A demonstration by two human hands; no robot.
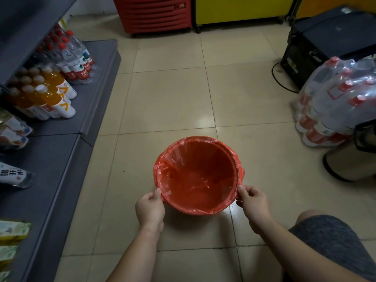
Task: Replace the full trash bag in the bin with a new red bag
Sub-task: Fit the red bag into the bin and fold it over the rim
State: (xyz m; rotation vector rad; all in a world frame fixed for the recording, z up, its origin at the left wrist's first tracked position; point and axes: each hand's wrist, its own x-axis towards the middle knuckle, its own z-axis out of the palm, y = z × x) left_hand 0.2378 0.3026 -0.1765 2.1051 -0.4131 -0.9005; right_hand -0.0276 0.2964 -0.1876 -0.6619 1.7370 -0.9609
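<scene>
A round bin stands on the tiled floor in front of me, lined with a red bag whose edge is folded over the bin's rim all the way round. The inside of the bag holds nothing. My left hand pinches the bag's folded edge at the near left of the rim. At the near right of the rim my right hand pinches the same edge. No full trash bag is in view.
A grey shelf unit with orange drink bottles and water bottles runs along the left. Shrink-wrapped bottle packs and a black box stand at the right. My knee is at the lower right.
</scene>
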